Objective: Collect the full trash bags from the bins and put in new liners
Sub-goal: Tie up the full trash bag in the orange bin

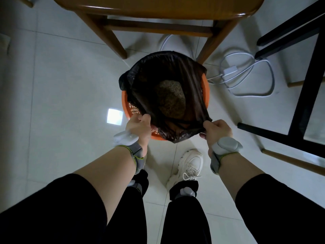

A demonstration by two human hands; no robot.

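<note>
White floor tiles (pixel 61 76) lie under an orange bin (pixel 204 88) near a wooden table (pixel 158 7). Left hand (pixel 139 127) and right hand (pixel 217 132) each pinch the black bag (pixel 158 71) edge with curled fingers. Brown trash (pixel 171 97) sits inside the bag.

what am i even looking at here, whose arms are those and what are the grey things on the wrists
This is one picture from a camera worn on a person's head, looking down, so the arms are the wearer's own. No robot is involved. The grey things are small devices strapped to the wrists; their purpose isn't shown. On the tiled floor stands an orange bin lined with a dark trash bag. The left hand and right hand each pinch the bag's near edge. Something brownish lies inside. Behind are a wooden table and a white cable.
</note>
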